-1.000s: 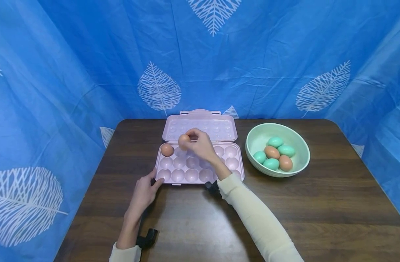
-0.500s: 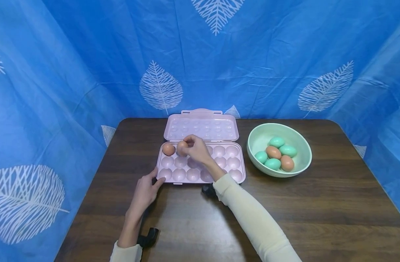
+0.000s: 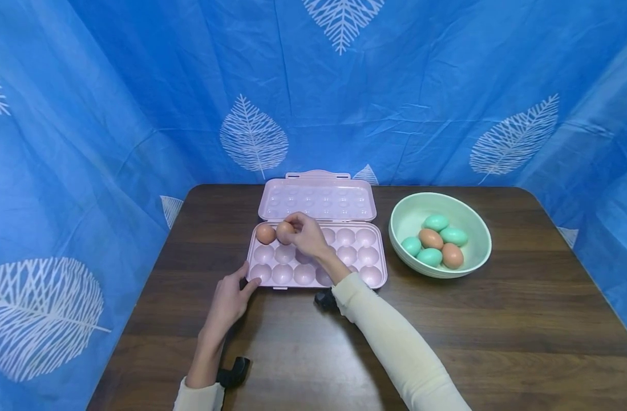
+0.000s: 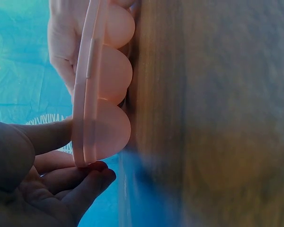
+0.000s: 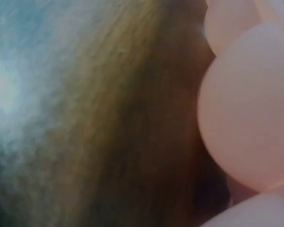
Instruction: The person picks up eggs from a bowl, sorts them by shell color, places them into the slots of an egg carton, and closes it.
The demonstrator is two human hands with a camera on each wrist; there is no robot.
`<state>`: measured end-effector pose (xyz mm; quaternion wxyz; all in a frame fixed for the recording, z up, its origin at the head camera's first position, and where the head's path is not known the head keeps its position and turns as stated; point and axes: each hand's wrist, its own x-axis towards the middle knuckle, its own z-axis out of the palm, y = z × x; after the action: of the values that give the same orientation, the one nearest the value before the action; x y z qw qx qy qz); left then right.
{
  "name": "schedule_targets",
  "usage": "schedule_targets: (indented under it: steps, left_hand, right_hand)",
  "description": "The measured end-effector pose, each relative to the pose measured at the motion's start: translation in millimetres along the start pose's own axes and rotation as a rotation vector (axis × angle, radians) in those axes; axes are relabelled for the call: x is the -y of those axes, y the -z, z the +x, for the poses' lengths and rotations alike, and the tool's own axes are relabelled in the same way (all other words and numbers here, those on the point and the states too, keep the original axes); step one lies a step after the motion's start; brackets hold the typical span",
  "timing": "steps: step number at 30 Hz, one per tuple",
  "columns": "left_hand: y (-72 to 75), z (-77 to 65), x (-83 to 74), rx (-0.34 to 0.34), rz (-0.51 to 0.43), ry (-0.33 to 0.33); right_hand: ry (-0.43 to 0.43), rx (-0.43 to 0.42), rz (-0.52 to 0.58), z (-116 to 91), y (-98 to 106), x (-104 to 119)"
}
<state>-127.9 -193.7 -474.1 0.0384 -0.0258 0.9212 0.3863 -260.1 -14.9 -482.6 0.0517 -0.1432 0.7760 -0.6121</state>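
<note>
A pink egg tray (image 3: pixel 304 275) with rounded cups lies on the table, its lid (image 3: pixel 317 200) folded back behind it. My left hand (image 3: pixel 228 299) grips the tray's near left corner; in the left wrist view the thumb (image 4: pixel 49 137) lies on the rim and fingertips curl at its end. My right hand (image 3: pixel 310 235) pinches a brown egg (image 3: pixel 284 233) at the second cup of the back row. Another brown egg (image 3: pixel 265 234) sits in the back-left cup. Only blurred cup undersides (image 5: pixel 246 109) and table fill most of the right wrist view.
A pale green bowl (image 3: pixel 395 248) stands right of the tray, holding green eggs (image 3: pixel 454 236) and brown eggs (image 3: pixel 452 256). The dark wooden table (image 3: pixel 524 319) meets a blue leaf-patterned curtain (image 3: pixel 421 74) at the back and sides.
My right hand has lowered the brown egg leftward into the second back-row cup. My left hand keeps its grip on the tray corner. The whole view has shifted slightly.
</note>
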Motion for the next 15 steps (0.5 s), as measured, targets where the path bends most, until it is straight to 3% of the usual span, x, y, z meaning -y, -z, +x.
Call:
schedule_targets:
  steps: [10,15]
  left_hand:
    - [0.4,0.1,-1.0,-0.001,-0.006,0.012]
    - [0.0,1.0,-0.4,0.002,-0.012,0.022]
  right_hand:
    - [0.055,0.011,-0.067,-2.0,-2.4,-0.7]
    - [0.024,0.008,-0.034,-2.3,-1.1,-3.1]
